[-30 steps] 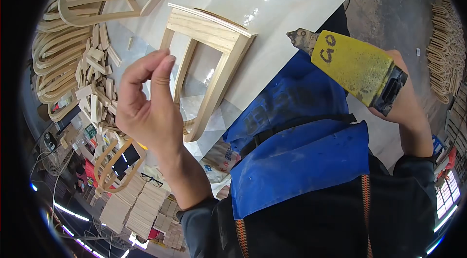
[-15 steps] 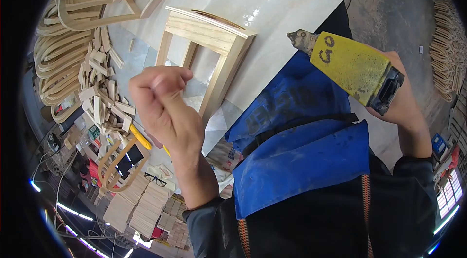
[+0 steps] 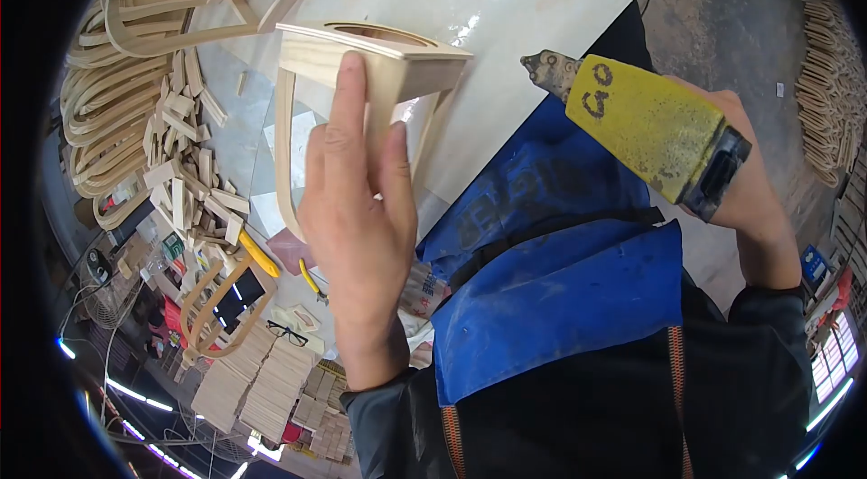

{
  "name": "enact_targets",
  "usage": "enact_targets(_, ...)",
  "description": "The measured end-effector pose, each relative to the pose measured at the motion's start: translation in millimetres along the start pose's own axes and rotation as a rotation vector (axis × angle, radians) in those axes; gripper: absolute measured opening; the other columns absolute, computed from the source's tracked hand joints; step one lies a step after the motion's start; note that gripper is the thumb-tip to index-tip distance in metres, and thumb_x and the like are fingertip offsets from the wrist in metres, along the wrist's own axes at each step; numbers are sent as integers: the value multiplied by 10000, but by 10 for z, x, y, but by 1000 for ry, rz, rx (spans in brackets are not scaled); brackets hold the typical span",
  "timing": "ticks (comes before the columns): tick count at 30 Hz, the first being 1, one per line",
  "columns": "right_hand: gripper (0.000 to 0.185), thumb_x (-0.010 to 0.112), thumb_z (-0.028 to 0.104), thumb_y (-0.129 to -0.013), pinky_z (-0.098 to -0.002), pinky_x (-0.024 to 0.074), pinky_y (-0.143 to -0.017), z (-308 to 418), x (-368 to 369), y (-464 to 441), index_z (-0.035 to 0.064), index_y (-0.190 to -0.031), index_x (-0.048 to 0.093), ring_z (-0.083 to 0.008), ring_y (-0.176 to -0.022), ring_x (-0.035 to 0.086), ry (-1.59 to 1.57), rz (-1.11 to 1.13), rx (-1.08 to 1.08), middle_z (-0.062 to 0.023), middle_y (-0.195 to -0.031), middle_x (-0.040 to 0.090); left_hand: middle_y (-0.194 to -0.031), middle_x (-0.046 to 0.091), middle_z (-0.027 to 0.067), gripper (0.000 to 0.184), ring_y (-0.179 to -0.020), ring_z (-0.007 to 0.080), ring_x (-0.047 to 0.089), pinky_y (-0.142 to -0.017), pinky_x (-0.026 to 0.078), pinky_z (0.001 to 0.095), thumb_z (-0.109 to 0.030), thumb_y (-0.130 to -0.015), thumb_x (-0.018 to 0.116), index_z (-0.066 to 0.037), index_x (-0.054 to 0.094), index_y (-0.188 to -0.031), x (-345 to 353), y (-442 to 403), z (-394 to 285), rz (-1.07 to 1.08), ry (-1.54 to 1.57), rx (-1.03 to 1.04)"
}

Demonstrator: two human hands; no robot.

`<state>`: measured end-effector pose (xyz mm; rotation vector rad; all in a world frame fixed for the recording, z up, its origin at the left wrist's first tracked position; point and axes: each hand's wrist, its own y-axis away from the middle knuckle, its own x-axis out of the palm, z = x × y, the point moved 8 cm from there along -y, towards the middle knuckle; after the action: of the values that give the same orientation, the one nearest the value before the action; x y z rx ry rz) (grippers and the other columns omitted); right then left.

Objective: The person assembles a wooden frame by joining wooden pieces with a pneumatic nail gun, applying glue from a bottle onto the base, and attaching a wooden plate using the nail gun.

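Observation:
A pale wooden frame with an oval opening in its top board stands on the light worktable. My left hand lies against the near side of this frame, its index fingertip just under the top board, thumb and fingers apart around an upright. On the right, my right hand is wrapped round a yellow power tool with dark marks on its side; the tool's metal nose points left, clear of the frame. Most of the right fingers are hidden behind the tool.
Curved wooden frames are stacked at the left beside a heap of small wood blocks. Yellow-handled pliers, glasses and a black phone-like device lie lower left. Bundled wooden parts stand far right.
My left hand has uncurled and moved onto the frame, which has turned and tilted so its top board shows more. The yellow tool has shifted slightly left in my right hand.

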<state>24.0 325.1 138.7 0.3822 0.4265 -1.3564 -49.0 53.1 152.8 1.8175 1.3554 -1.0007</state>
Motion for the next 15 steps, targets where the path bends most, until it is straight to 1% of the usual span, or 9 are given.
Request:
enact_targets(1, 424, 855, 69, -696, -257, 474, -615, 18, -2, -16, 2, -1100, 747, -191, -631, 655, -12, -5, -4, -90, -855, 754, -1138, 752, 122, 469, -874, 176, 650, -832, 531, 284, -59, -1039, 683, -9, 627, -1502, -45, -12, -6, -1, -43, 16)
enact_targets(2, 424, 855, 69, -696, -257, 474, -615, 43, -1, -30, 2, -1100, 747, -191, -631, 655, -10, -2, -12, -90, -855, 754, -1138, 752, 122, 469, -874, 176, 650, -832, 531, 284, -59, -1039, 683, -9, 627, -1502, -94, -23, 8, -9, -43, 14)
enact_targets(6, 443, 883, 77, -717, -249, 548, -649, 97, 4, -63, -4, -1135, 761, -197, -721, 748, -114, 25, 84, -107, -916, 794, -1250, 754, 157, 481, -923, 195, 670, -847, 530, 293, -74, -1069, 635, -24, 605, -1547, -193, -33, 32, 78, 162, 111)
enact_targets(7, 443, 883, 77, -717, -249, 548, -649, 132, 8, -70, -4, -1135, 761, -197, -721, 748, -110, 28, 80, -107, -916, 794, -1250, 754, 157, 481, -923, 195, 670, -847, 530, 293, -74, -1069, 635, -24, 605, -1547, -203, -32, 73, 73, 165, 110)
enact_targets(11, 438, 866, 70, -748, -261, 557, -657, 261, 27, -95, -10, -1165, 757, -207, -740, 756, -100, 66, 93, -117, -962, 800, -1107, 768, 133, 462, -788, 200, 624, -745, 505, 325, -155, -1083, 637, -46, 620, -1532, -62, -58, 197, 162, 258, 154)
enact_targets(15, 433, 849, 62, -780, -272, 566, -666, 422, 22, -212, -16, -1195, 753, -217, -758, 764, -78, 111, 105, -128, -1008, 806, -1152, 775, 145, 432, -828, 228, 664, -772, 520, 332, -182, -1095, 618, -36, 638, -1501, -45, -174, 319, 192, 314, 159)
